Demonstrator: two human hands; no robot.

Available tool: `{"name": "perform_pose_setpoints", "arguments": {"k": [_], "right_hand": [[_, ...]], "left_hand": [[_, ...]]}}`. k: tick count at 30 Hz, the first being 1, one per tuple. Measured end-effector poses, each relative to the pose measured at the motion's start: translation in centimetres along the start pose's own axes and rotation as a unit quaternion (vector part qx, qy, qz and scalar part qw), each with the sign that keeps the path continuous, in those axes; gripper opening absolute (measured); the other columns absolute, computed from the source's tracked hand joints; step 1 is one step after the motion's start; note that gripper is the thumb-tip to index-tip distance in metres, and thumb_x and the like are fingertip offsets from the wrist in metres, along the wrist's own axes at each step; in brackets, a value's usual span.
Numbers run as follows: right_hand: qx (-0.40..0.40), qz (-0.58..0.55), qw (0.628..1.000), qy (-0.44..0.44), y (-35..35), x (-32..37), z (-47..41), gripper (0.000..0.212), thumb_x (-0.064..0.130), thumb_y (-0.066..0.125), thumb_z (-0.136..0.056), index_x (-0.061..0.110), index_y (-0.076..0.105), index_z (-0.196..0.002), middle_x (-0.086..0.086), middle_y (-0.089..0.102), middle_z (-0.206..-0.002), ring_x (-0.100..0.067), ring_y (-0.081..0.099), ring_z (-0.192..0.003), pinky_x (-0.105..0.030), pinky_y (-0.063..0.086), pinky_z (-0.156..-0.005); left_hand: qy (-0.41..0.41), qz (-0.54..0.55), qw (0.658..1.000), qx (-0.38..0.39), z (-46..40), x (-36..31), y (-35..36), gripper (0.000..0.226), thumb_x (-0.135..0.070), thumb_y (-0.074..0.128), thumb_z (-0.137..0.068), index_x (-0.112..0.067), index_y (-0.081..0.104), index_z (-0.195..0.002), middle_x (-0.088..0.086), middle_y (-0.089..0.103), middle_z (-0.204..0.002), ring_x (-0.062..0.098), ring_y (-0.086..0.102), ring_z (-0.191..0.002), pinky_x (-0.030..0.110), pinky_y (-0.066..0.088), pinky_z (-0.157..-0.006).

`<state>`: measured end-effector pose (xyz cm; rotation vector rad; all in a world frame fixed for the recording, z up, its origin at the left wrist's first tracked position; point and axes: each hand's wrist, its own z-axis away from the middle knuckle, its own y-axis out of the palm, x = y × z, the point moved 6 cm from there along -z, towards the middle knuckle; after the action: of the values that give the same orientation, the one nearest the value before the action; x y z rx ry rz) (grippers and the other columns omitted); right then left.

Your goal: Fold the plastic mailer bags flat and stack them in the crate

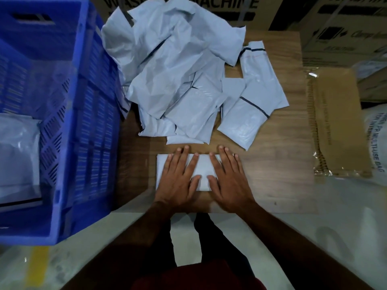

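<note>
A folded white mailer bag [202, 171] lies flat near the front edge of the wooden table [278, 164]. My left hand [178, 176] and my right hand [229, 178] press down on it side by side, fingers straight and spread. Behind them sits a loose heap of crumpled white mailer bags [171, 65], with flatter ones [245, 118] spilling to the right. The blue plastic crate [83, 122] stands at the left, and folded white bags [18, 155] lie inside it.
A brown packet in clear wrap [337, 124] lies at the table's right side, beside a white printed sack [377, 139]. Cardboard boxes [343, 30] stand behind the table. My legs and the pale floor [186, 243] show below the table edge.
</note>
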<state>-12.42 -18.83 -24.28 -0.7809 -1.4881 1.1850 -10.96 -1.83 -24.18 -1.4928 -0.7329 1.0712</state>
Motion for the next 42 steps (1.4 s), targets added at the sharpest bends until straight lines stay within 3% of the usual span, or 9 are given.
{"name": "perform_pose_setpoints", "arguments": {"k": [7, 11, 14, 19, 26, 29, 33, 39, 42], "right_hand": [[0.0, 0.015, 1.0, -0.003, 0.3, 0.2, 0.0, 0.066, 0.041, 0.037, -0.105, 0.01, 0.032, -0.162, -0.02, 0.02, -0.17, -0.035, 0.017, -0.159, -0.061, 0.017, -0.125], [0.044, 0.021, 0.983, -0.177, -1.3, 1.1, -0.8, 0.079, 0.061, 0.045, -0.1, 0.018, 0.029, -0.164, -0.018, 0.019, -0.171, -0.033, 0.017, -0.159, -0.061, 0.016, -0.126], [0.126, 0.041, 0.943, -0.306, -1.7, 2.2, -2.5, 0.089, 0.074, 0.044, -0.097, 0.031, 0.011, -0.167, -0.014, 0.005, -0.174, -0.029, 0.009, -0.161, -0.052, 0.008, -0.129], [0.125, 0.097, 0.915, -0.37, -0.8, 3.6, -4.2, 0.073, 0.068, 0.037, -0.104, 0.041, 0.009, -0.166, -0.013, 0.005, -0.174, -0.034, 0.022, -0.157, -0.052, 0.024, -0.124], [0.105, 0.07, 0.955, -0.27, -1.1, 6.8, -3.6, 0.08, 0.049, 0.055, -0.093, 0.037, 0.02, -0.165, -0.015, 0.037, -0.162, -0.037, 0.053, -0.133, -0.051, 0.052, -0.105], [0.069, -0.01, 0.977, -0.203, -4.7, 7.9, -3.6, 0.071, 0.04, 0.04, -0.094, 0.039, 0.026, -0.163, -0.01, 0.028, -0.168, -0.035, 0.042, -0.145, -0.055, 0.043, -0.114], [-0.009, -0.062, 0.983, -0.171, -9.9, 8.8, -5.8, 0.076, 0.031, 0.048, -0.092, 0.041, 0.024, -0.163, -0.008, 0.017, -0.173, -0.03, 0.045, -0.139, -0.046, 0.045, -0.108], [-0.071, -0.051, 0.988, -0.13, -14.7, 9.9, -11.0, 0.076, 0.037, 0.046, -0.092, 0.038, 0.022, -0.165, -0.011, 0.015, -0.173, -0.035, 0.048, -0.136, -0.051, 0.047, -0.105], [-0.086, -0.037, 0.99, -0.106, -16.0, 12.1, -13.0, 0.077, 0.04, 0.043, -0.09, 0.035, 0.025, -0.164, -0.012, 0.017, -0.173, -0.036, 0.048, -0.134, -0.05, 0.049, -0.103]], "left_hand": [[0.007, -0.009, 1.0, 0.008, -0.4, -0.1, -0.4, 0.063, -0.044, 0.038, -0.104, -0.009, 0.043, -0.156, 0.022, 0.029, -0.166, 0.04, 0.031, -0.152, 0.052, 0.02, -0.125], [-0.007, 0.006, 1.0, -0.019, 0.8, 0.1, -3.2, 0.062, -0.043, 0.038, -0.106, -0.005, 0.042, -0.156, 0.022, 0.031, -0.165, 0.035, 0.032, -0.153, 0.046, 0.019, -0.126], [0.013, 0.006, 0.999, -0.042, 2.9, 0.2, -5.9, 0.06, -0.033, 0.039, -0.106, -0.001, 0.039, -0.156, 0.022, 0.027, -0.166, 0.034, 0.026, -0.155, 0.05, 0.02, -0.127], [-0.002, -0.042, 0.999, -0.026, 4.7, 1.5, -7.9, 0.062, -0.032, 0.034, -0.104, -0.004, 0.035, -0.159, 0.021, 0.022, -0.168, 0.035, 0.024, -0.156, 0.051, 0.015, -0.127], [-0.01, -0.086, 0.994, -0.071, 4.1, 1.1, -12.0, 0.064, -0.03, 0.044, -0.099, -0.003, 0.038, -0.156, 0.022, 0.028, -0.166, 0.036, 0.03, -0.153, 0.049, 0.015, -0.127], [-0.01, -0.075, 0.992, -0.098, 3.6, 1.3, -14.7, 0.067, -0.025, 0.05, -0.099, -0.005, 0.033, -0.159, 0.018, 0.019, -0.17, 0.031, 0.017, -0.158, 0.048, 0.011, -0.129], [-0.023, -0.047, 0.989, -0.139, 2.1, 1.8, -19.3, 0.059, -0.026, 0.038, -0.103, -0.006, 0.036, -0.159, 0.016, 0.021, -0.17, 0.03, 0.018, -0.158, 0.05, 0.013, -0.129], [-0.053, -0.098, 0.983, -0.149, -0.8, 4.8, -23.8, 0.061, -0.032, 0.04, -0.1, -0.008, 0.042, -0.157, 0.015, 0.024, -0.169, 0.033, 0.024, -0.156, 0.049, 0.008, -0.129], [-0.06, -0.099, 0.98, -0.16, -1.0, 6.3, -25.6, 0.059, -0.034, 0.038, -0.103, -0.009, 0.043, -0.156, 0.016, 0.024, -0.169, 0.033, 0.023, -0.157, 0.053, 0.013, -0.127]]}}
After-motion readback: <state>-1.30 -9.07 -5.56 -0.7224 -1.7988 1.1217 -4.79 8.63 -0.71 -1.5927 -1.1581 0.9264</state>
